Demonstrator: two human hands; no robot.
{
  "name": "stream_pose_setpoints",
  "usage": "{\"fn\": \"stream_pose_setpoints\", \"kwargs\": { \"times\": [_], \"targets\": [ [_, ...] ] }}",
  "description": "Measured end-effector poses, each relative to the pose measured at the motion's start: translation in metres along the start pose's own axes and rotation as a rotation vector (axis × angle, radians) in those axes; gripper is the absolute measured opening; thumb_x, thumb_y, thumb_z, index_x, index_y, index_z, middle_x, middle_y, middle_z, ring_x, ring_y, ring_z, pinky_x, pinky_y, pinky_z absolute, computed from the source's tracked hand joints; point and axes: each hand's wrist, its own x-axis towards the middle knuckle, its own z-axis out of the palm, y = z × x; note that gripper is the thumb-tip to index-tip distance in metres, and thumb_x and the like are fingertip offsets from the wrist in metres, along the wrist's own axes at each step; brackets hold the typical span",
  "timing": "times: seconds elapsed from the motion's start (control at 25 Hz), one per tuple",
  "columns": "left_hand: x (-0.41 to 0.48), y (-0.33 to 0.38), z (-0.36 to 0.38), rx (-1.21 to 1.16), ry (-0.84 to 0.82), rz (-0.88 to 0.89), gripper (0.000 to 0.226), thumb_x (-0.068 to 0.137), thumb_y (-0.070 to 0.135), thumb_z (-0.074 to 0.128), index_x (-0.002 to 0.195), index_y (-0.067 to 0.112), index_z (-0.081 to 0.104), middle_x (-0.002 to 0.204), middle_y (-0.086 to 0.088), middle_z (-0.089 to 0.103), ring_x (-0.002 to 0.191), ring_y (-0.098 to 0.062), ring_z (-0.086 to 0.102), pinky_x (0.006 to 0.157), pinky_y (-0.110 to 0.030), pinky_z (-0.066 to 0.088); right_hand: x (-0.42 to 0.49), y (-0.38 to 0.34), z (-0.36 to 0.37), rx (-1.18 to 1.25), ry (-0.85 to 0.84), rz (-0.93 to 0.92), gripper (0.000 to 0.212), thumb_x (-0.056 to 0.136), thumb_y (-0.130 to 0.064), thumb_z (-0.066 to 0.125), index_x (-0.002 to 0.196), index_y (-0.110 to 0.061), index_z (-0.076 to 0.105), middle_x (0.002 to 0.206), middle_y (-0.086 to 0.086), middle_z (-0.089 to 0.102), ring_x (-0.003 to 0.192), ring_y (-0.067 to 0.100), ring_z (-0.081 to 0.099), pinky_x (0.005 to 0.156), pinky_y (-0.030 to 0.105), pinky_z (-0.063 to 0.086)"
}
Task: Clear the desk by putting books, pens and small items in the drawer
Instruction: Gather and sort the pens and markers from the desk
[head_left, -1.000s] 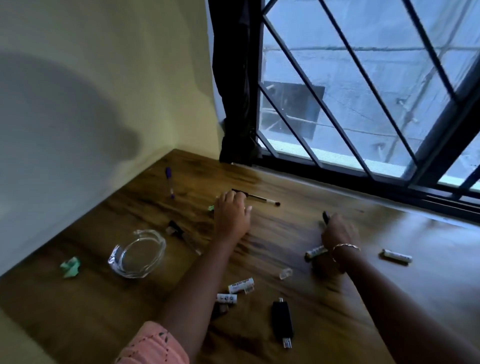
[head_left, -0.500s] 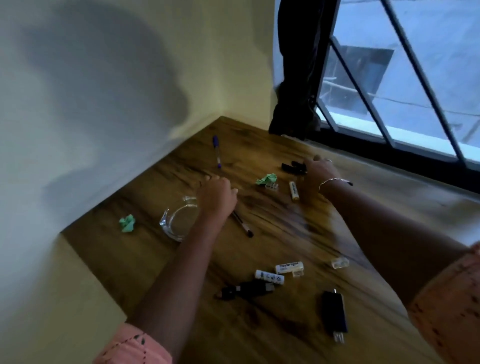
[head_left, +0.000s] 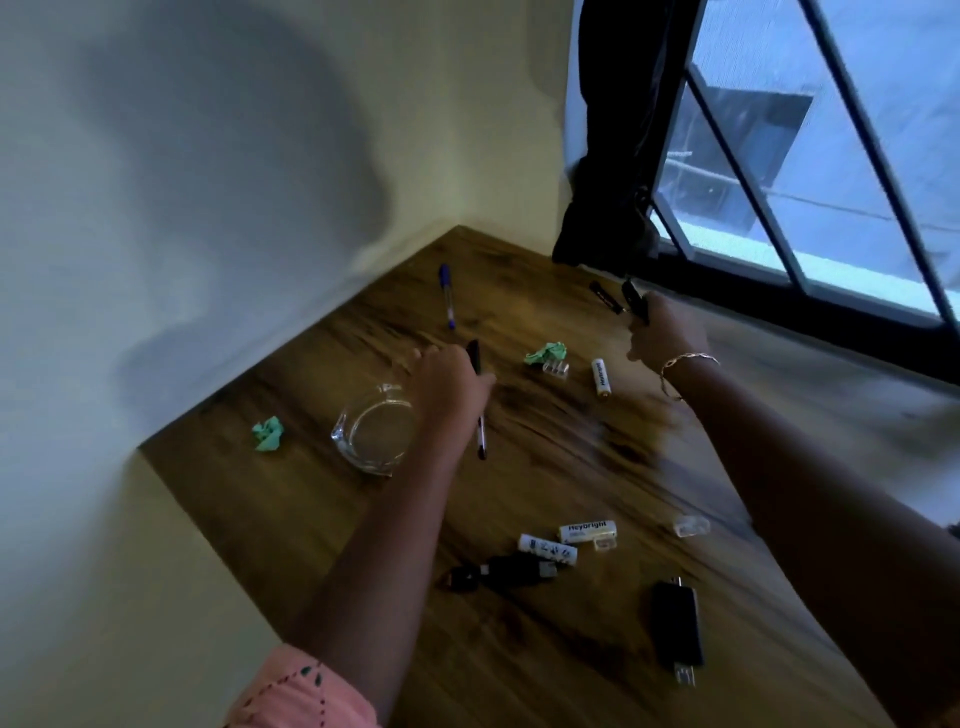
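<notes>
- Nearest the person, well short of either hand: a black USB stick (head_left: 677, 626), a black adapter lead (head_left: 498, 569), two white batteries (head_left: 548, 549) lying close together, and a clear plastic cap (head_left: 691, 525). All lie loose on the worktop (head_left: 519, 675).
- Glass ashtray (head_left: 370, 431): just left of the left wrist, close enough that I cannot tell whether they touch. A crumpled green paper (head_left: 267, 432) lies further left of it.
- Left hand (head_left: 448, 384): its fingers (head_left: 423, 358) are curled round a black-capped pen (head_left: 480, 426), tip pointing back toward the person.
- Between the two hands: a third battery (head_left: 601, 378), a second green paper wad (head_left: 545, 353) and a small clear piece (head_left: 556, 368).
- Right hand (head_left: 667, 338): its fingers (head_left: 655, 312) are clamped on a dark slim item (head_left: 636, 301); blur prevents identification.
- Beyond the left fingers lies a blue pen (head_left: 448, 299); just left of the right fingers lies a black pen (head_left: 605, 297), near the window frame (head_left: 779, 301).
- The drawer is not in view.
- Risks, as judged:
  - The left forearm could knock the ashtray toward the near edge on withdrawal.
  - The batteries are round and may roll off if brushed.
  - The clear cap and clear piece are easily overlooked.
  - With both hands occupied, opening the drawer could mean a dropped pen.
</notes>
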Motion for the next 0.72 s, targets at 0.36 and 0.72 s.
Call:
{"fn": "stream_pose_setpoints", "kwargs": {
  "times": [0.36, 0.72],
  "targets": [
    [0.092, 0.016, -0.008, -0.368, 0.05, -0.07, 0.032, 0.095, 0.014, 0.048, 0.125, 0.003, 0.049, 0.122, -0.018, 0.059, 0.11, -0.031, 0.057, 0.077, -0.033, 0.045, -0.049, -0.008, -0.014, 0.829, -0.314, 0.24, 0.019, 0.096, -0.001, 0.038, 0.112, 0.0, 0.047, 0.071, 0.009, 0.054, 0.057, 0.02, 0.052, 0.051, 0.029, 0.044],
    [0.149, 0.028, 0.026, -0.117, -0.019, -0.188, 0.041, 0.098, 0.016, 0.043, 0.134, -0.003, 0.041, 0.136, -0.023, 0.046, 0.125, -0.037, 0.044, 0.1, -0.042, 0.037, -0.027, 0.01, -0.02, 1.091, -0.363, 0.261, 0.02, 0.093, 0.006, 0.038, 0.097, -0.007, 0.052, 0.078, 0.011, 0.062, 0.062, 0.017, 0.062, 0.061, 0.029, 0.046]
  ]
}}
